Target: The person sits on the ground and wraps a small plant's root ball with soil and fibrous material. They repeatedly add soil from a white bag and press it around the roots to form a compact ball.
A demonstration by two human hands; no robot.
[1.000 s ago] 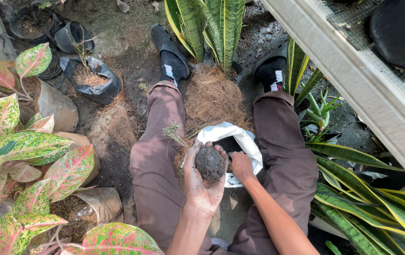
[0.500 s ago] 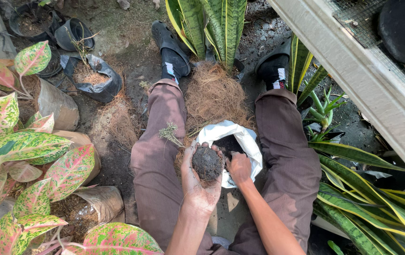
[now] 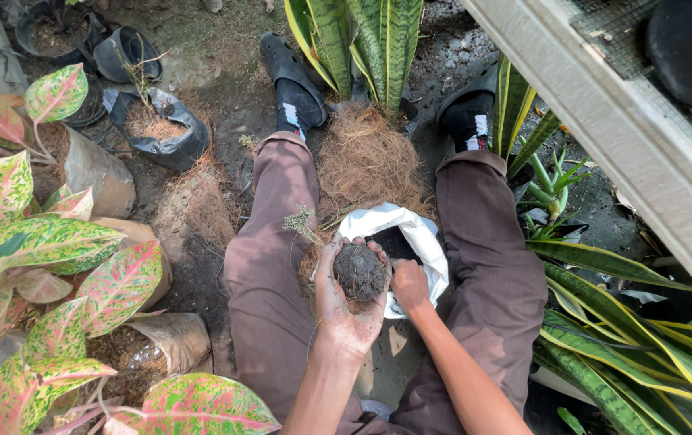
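Your left hand (image 3: 347,310) is turned palm up between your knees, fingers curled around a ball of soil (image 3: 359,271) that sits in the cupped palm. Your right hand (image 3: 409,283) reaches in beside it, fingers bent at the mouth of the white bag (image 3: 424,238); whether they grip anything, you cannot tell.
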